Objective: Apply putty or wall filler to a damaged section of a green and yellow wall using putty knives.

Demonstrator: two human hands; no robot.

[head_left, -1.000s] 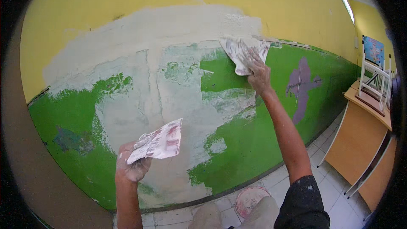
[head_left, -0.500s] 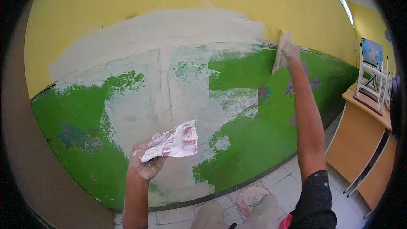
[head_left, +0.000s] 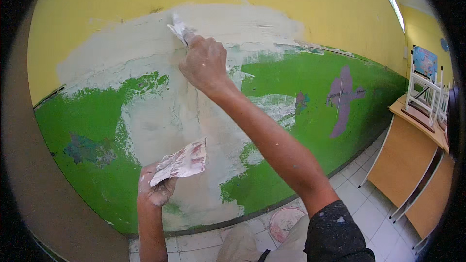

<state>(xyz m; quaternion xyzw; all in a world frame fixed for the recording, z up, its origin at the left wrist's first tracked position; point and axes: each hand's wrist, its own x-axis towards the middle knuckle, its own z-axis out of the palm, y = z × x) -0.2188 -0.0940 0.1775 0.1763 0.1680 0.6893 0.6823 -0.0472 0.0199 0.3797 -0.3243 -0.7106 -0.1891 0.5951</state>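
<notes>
Right hand (head_left: 205, 63) swung way left, fingers clamped on a scraper (head_left: 180, 29) jutting past them; left hand (head_left: 157, 189) fingers clamp a board (head_left: 182, 162), messy face up, probably so nothing slides off.

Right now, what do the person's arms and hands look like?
No gloves show. White smears mark the left hand; a few pale flecks dot the right hand and right forearm. Higher up, the right arm wears a short black sleeve with pale specks. The left forearm is bare.
</notes>
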